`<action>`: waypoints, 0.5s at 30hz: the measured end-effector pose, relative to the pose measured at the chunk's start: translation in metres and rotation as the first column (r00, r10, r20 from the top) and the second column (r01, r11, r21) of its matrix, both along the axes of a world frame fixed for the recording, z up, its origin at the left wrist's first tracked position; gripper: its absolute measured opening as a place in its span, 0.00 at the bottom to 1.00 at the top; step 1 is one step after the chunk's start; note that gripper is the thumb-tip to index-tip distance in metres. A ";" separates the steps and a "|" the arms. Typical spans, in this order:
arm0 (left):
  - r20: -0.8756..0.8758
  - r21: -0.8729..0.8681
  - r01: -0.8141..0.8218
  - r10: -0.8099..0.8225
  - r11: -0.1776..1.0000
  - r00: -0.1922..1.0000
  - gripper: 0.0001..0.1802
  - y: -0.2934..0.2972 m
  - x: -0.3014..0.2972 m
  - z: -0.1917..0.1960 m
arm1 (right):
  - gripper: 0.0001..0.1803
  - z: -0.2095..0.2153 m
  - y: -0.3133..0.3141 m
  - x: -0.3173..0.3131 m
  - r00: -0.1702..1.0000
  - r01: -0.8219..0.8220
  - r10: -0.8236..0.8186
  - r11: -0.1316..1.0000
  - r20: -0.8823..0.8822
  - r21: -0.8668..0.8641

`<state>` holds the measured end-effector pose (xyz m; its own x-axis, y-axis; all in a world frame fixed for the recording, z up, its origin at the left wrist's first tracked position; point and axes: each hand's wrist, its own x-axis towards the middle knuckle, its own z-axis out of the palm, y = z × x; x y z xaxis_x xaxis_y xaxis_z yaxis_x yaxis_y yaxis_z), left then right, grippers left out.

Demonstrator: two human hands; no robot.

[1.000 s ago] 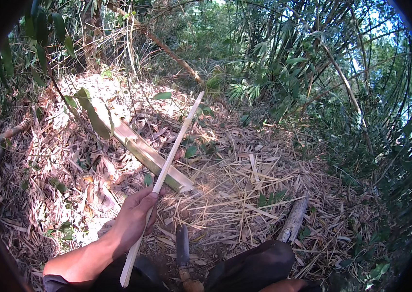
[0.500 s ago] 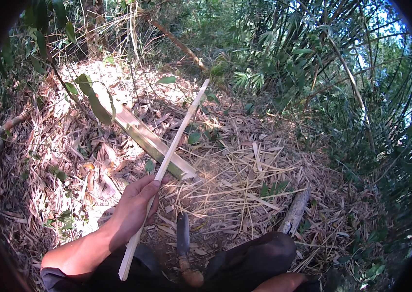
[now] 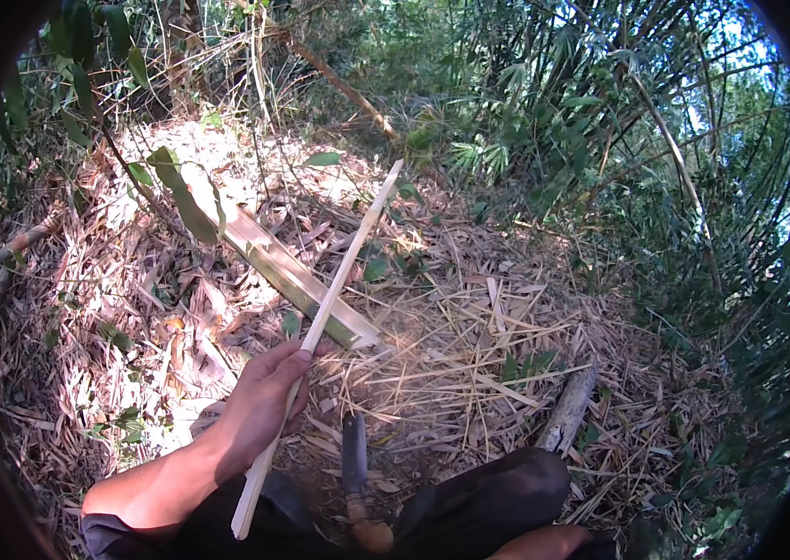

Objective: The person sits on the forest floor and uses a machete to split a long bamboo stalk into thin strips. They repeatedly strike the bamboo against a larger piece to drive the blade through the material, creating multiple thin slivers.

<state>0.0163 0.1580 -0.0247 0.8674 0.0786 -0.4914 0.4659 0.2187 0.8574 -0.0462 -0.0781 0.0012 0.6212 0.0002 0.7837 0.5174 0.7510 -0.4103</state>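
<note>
My left hand [image 3: 269, 401] is closed around a long pale bamboo strip [image 3: 339, 285], its thumb lying along the top. The strip slants from above my lap up and away to the right. Behind it on the ground lies a split bamboo piece [image 3: 278, 266], green on the outside and pale inside. Between my knees is a knife [image 3: 355, 457] with a dark blade and a wooden handle, its blade pointing away from me. Of my right arm only a part of the forearm [image 3: 544, 541] shows at the lower edge; the hand is out of view.
Thin bamboo slivers [image 3: 470, 364] lie scattered over dry leaves ahead of my knees. A short grey log [image 3: 568, 406] rests beside my right knee [image 3: 526, 476]. A leafy twig [image 3: 180, 191] hangs at the left. Dense bamboo growth [image 3: 731, 187] stands at the right.
My left hand keeps its grip on the bamboo strip, whose far tip has dipped slightly. The whole view has shifted a little; nothing was picked up or put down.
</note>
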 end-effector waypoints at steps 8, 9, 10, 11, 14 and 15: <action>-0.018 0.001 -0.002 0.002 1.000 1.000 0.20 -0.001 -0.001 0.001 | 0.20 0.001 -0.004 -0.007 0.999 0.011 -0.011 1.000 -0.053 -0.010; -0.028 0.007 -0.008 0.008 1.000 1.000 0.20 0.000 -0.001 0.002 | 0.20 0.001 -0.003 -0.007 0.999 0.012 -0.013 1.000 -0.051 -0.008; -0.027 0.003 -0.004 0.004 1.000 1.000 0.20 0.000 -0.001 0.003 | 0.20 0.001 -0.002 -0.007 0.999 0.014 -0.014 1.000 -0.050 -0.005; -0.026 -0.002 -0.001 0.001 1.000 1.000 0.20 0.000 0.000 0.002 | 0.20 0.001 -0.001 -0.007 0.999 0.014 -0.014 1.000 -0.049 -0.003; -0.018 -0.004 -0.005 0.005 1.000 1.000 0.19 0.000 0.000 0.000 | 0.20 0.001 0.001 -0.005 0.999 -0.004 0.005 1.000 -0.050 0.010; -0.010 -0.009 -0.004 0.004 1.000 1.000 0.19 0.000 0.000 -0.001 | 0.20 0.001 0.001 -0.004 0.999 -0.009 0.009 1.000 -0.048 0.008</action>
<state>0.0168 0.1575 -0.0252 0.8620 0.0778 -0.5008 0.4735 0.2287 0.8506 -0.0506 -0.0769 0.0022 0.6578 -0.0004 0.7532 0.4906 0.7590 -0.4281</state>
